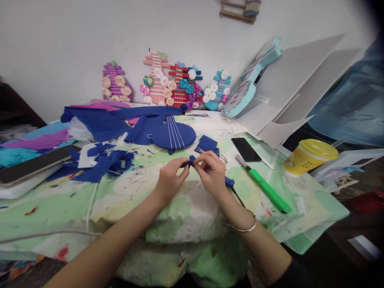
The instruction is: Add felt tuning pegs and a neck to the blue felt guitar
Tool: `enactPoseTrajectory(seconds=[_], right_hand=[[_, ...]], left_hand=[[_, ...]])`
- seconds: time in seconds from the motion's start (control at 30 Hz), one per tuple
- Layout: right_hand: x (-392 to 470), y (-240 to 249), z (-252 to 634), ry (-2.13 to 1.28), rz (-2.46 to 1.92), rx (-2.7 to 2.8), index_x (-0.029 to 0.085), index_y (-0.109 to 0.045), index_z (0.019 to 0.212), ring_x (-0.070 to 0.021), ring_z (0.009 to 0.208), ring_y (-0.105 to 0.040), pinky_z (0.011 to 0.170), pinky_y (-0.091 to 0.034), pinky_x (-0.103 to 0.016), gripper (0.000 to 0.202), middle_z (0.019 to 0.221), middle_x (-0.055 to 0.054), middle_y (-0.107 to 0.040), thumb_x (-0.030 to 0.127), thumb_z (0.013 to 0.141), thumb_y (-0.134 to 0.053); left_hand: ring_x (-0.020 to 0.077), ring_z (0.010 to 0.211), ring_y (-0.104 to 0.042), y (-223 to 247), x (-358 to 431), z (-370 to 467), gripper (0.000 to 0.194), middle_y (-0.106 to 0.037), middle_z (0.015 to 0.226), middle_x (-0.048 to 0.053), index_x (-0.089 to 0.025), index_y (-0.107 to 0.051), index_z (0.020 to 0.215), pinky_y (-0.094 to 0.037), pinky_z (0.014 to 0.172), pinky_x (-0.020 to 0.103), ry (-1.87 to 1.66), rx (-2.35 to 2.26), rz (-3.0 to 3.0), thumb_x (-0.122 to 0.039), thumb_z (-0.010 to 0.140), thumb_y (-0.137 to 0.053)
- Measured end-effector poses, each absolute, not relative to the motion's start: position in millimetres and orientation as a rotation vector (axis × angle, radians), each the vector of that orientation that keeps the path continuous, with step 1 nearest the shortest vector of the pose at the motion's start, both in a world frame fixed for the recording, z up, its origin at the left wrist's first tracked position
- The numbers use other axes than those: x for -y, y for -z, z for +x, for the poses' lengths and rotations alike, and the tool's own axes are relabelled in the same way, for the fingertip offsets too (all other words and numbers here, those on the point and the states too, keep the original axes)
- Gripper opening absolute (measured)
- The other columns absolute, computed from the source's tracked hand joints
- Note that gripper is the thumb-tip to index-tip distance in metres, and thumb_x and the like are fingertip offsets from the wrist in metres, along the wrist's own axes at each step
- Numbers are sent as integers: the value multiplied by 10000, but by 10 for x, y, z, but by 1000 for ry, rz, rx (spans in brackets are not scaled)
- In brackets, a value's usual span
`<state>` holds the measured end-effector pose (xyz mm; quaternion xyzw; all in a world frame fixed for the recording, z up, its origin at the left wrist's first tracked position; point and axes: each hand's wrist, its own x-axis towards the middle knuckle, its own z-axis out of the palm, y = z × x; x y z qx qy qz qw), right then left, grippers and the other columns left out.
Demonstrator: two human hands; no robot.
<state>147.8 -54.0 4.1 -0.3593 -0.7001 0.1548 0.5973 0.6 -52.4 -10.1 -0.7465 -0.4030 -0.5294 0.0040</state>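
Note:
Just above the table, a small dark blue strip [186,163] of paper or cloth is pinched between the fingertips of both hands. My left hand [171,178] closes on its left end, and my right hand [212,176] grips the other end; some of the strip is hidden by the fingers. Behind the hands lies a blue guitar-shaped craft piece [174,135] with white strings. Small blue cut pieces [207,143] lie beyond my right hand, near a metal ring handle [223,159]. A blue tool [229,182] with a black cord is partly hidden behind my right wrist.
Right of the hands are a green cutter knife [268,190], a black phone [246,149] and a yellow-lidded cup [312,156]. Blue scraps [105,162] and another phone [36,164] lie left. Flower-decorated guitar crafts [180,86] line the wall; white boards [294,88] lean right.

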Motion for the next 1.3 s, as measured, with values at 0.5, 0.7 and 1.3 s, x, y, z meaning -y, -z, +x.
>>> enactPoseTrajectory(seconds=[0.5, 0.7, 1.3], right_hand=[[688, -42, 1814, 122, -2032, 1751, 110, -583, 1022, -358, 983, -520, 772, -420, -436, 369, 1036, -198, -577, 348, 750, -657], [678, 15, 1900, -47, -2041, 1909, 76, -570, 1036, -326, 940, -566, 797, -428, -398, 341, 1019, -193, -587, 266, 764, -651], [1058, 67, 1748, -1353, -910, 1131, 157, -558, 784, -36, 321, -424, 338, -261, -204, 256, 687, 18, -561, 409, 830, -551]], left_hand=[[167, 810, -686, 64, 525, -36, 143, -732, 884, 74, -141, -660, 928, -554, 785, 296, 1698, 1241, -2260, -132, 808, -582], [168, 815, -689, 84, 506, -39, 143, -734, 891, 76, -140, -660, 943, -555, 780, 296, 1685, 1205, -2248, -141, 821, -585], [184, 739, -686, 116, 434, -102, 114, -735, 797, 31, -170, -666, 811, -513, 699, 292, 1511, 1537, -2310, -87, 748, -619]])
